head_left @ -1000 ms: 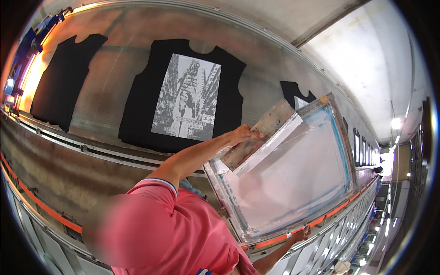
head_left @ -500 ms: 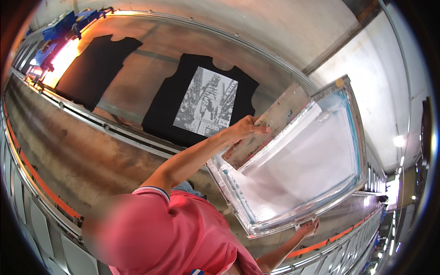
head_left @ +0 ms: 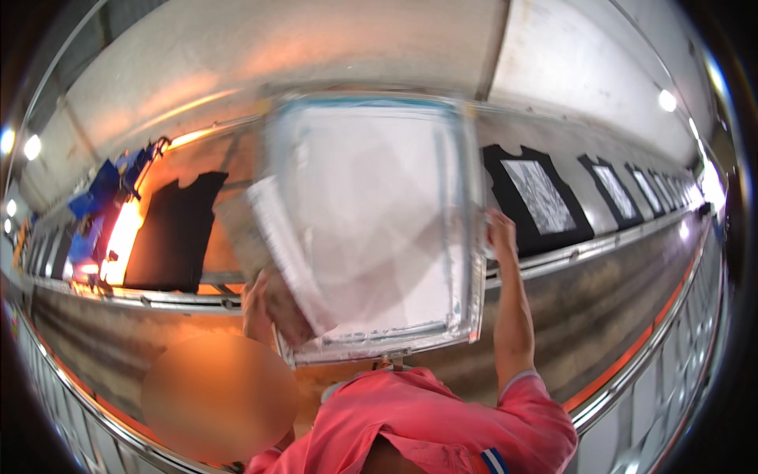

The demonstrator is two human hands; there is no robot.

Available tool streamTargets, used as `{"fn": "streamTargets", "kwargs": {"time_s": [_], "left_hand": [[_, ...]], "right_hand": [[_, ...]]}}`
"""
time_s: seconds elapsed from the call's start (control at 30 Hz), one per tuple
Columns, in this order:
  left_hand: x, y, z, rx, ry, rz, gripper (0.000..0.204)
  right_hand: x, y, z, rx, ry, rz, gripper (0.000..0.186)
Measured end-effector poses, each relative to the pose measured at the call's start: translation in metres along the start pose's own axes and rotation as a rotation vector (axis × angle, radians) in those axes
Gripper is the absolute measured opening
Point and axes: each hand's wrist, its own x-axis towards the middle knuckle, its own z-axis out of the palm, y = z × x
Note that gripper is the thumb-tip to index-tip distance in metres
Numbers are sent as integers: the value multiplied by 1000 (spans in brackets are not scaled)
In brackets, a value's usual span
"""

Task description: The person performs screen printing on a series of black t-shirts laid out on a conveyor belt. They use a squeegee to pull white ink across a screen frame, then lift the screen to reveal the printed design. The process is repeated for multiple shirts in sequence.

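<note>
A screen-printing frame (head_left: 476, 316) is in front of me over the long table, its pale mesh smeared slightly by motion. My right hand (head_left: 500, 234) grips its right side. At the frame's lower left, my left hand (head_left: 255, 306) holds a wide squeegee (head_left: 241, 229) with white ink along its edge. The squeegee lies slanted across the frame's left side. To the left of the frame a plain black shirt (head_left: 175, 237) lies flat. On the right lies a black shirt (head_left: 580, 225) with a grey-and-white print. Whatever is under the frame is hidden.
A glowing heater (head_left: 122, 237) with blue housings (head_left: 106, 186) spans the table at the left. More printed black shirts (head_left: 612, 189) line the table toward the far right. A metal rail (head_left: 174, 300) runs along the table's near edge. Racks with an orange rail (head_left: 632, 359) stand behind me.
The frame has shifted left past the printed shirt toward the plain one and turned upright in view, carrying the squeegee along. Both hands keep hold. My view has swung too.
</note>
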Motion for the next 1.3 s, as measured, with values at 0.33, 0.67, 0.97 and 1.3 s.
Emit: {"fn": "streamTargets", "kwargs": {"time_s": [0.33, 0.67, 0.97, 1.3], "left_hand": [[-584, 191, -9, 173, 231, 334, 58], [-446, 564, -541, 150, 678, 484, 82], [-475, 251, -458, 4, 930, 637, 85], [-520, -165, -135, -30, 1102, 709, 74]], "right_hand": [[-251, -246, -66, -396, -370, -71, 45], [-608, -327, 780, -244, -951, -134, 42], [-588, -135, 801, -338, -1296, -380, 38], [-327, 112, 477, -199, -1326, -617, 53]]}}
